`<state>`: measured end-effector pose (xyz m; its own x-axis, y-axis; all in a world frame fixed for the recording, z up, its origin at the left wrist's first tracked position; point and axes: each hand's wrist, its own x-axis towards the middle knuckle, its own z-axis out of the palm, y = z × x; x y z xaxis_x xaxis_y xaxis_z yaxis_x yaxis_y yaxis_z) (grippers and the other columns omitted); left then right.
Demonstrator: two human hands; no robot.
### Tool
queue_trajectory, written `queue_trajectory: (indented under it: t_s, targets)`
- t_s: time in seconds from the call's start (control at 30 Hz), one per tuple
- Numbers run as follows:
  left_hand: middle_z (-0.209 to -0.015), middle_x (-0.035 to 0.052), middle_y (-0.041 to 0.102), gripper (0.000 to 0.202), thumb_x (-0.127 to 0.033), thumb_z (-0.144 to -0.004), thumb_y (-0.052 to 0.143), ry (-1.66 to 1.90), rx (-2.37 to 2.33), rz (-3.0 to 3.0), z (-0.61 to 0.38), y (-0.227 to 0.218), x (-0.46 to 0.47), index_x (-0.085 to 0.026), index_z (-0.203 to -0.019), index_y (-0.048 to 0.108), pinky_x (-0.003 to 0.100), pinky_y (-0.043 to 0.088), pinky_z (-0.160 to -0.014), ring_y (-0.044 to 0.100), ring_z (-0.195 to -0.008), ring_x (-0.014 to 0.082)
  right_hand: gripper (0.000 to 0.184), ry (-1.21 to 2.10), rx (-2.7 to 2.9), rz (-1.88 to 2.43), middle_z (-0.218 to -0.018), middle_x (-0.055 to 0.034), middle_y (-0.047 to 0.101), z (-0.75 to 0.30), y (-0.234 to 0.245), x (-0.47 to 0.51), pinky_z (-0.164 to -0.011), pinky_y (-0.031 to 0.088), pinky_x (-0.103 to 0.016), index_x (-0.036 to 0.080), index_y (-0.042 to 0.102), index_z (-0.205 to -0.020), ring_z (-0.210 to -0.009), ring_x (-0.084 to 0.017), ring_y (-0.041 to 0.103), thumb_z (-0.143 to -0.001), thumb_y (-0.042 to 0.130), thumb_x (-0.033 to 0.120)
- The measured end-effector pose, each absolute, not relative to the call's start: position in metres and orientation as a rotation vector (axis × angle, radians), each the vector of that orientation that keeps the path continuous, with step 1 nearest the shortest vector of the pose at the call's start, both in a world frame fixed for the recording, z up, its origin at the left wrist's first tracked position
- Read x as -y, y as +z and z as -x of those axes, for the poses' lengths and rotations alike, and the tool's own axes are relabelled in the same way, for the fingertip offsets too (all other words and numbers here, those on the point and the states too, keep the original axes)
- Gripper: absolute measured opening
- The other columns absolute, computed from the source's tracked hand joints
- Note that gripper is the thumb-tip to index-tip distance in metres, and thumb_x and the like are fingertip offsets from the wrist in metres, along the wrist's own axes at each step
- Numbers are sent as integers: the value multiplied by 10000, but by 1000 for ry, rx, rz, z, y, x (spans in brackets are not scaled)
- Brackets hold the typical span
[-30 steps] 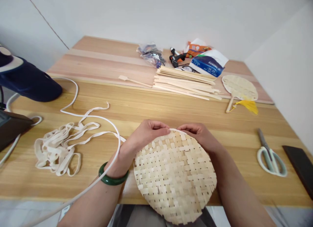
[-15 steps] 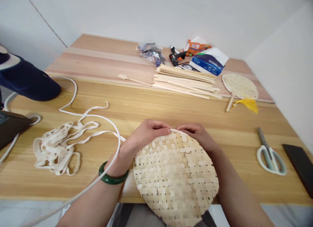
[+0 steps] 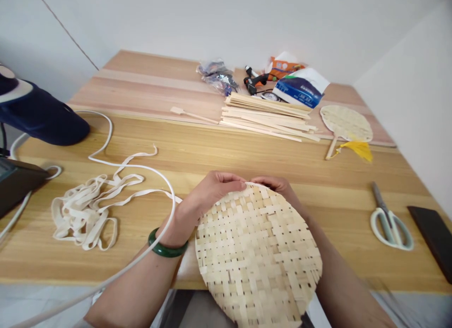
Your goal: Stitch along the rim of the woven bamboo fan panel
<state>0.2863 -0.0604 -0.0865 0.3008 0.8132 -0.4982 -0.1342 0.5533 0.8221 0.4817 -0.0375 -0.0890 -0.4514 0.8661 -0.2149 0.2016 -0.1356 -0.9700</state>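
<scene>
A round woven bamboo panel (image 3: 257, 257) is tilted up over the table's near edge, in front of me. My left hand (image 3: 208, 196), with a green bangle (image 3: 166, 247) on the wrist, pinches the panel's top rim with closed fingers. My right hand (image 3: 277, 184) grips the same rim just to the right, mostly hidden behind the weave. A thin white strip runs along the rim between the two hands. A white cord (image 3: 148, 172) loops across my left forearm.
A tangle of white ribbon (image 3: 84, 210) lies at the left. Bamboo slats (image 3: 268, 118) are stacked at the back, with a glue gun (image 3: 256, 81) and packets behind. A finished fan with a yellow tassel (image 3: 348, 127), scissors (image 3: 388, 219), and a dark object (image 3: 432, 238) lie at the right.
The woven panel has risen and tilted a little to the right, covering more of my right hand. Both hands stay on its top rim.
</scene>
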Motion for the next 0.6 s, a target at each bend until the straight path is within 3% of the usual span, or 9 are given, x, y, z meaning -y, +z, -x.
queue_trajectory:
  t_s: [0.23, 0.6]
  targets:
    - [-616, -24, 615, 234, -394, -711, 716, 726, -1123, -789, -286, -86, 61, -171, -782, 715, 213, 342, -486, 498, -505, 86, 187, 1661, 1594, 1191, -886, -24, 682, -484, -92, 37, -680, 486, -273, 218, 676, -912, -788, -161, 604, -732, 695, 264]
    - [-646, -9, 640, 215, -362, -696, 748, 745, -1098, -702, -285, -83, 61, -163, -768, 713, 212, 388, -507, 535, -527, 91, 114, 1686, 1433, 1234, -731, 11, 585, -483, -90, 40, -575, 423, -239, 205, 619, -789, -647, -119, 511, -733, 688, 277]
